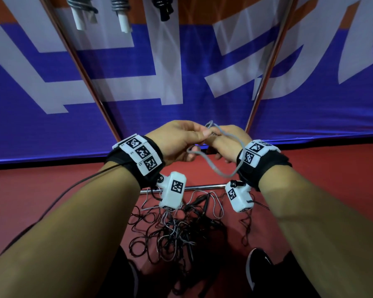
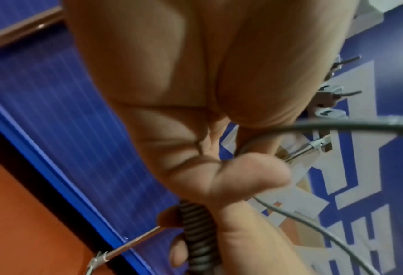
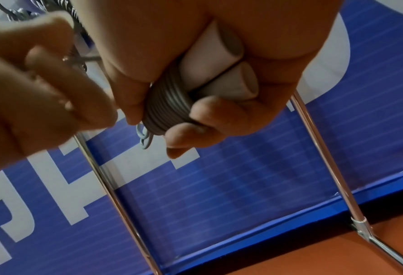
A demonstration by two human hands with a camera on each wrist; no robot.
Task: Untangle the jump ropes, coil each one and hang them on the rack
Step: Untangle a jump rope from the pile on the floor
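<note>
My right hand (image 1: 221,147) grips a grey jump rope (image 3: 165,104) wound in tight turns around its two white handles (image 3: 219,74). Against it, my left hand (image 1: 202,135) pinches the free grey strand; a slack loop (image 1: 222,171) of it droops below both wrists. In the left wrist view the grey strand (image 2: 360,126) crosses in front of the palm and the coil (image 2: 195,232) shows below. A tangle of black and grey ropes (image 1: 177,229) lies on the red floor between my feet.
Two slanted metal rack poles (image 1: 88,82) (image 1: 265,78) rise ahead before a blue and white banner (image 1: 181,50); the rack's base bar (image 1: 202,187) crosses the floor. Coiled ropes (image 1: 82,9) (image 1: 163,7) hang at the top. Bare hooks (image 2: 346,93) jut from the rack.
</note>
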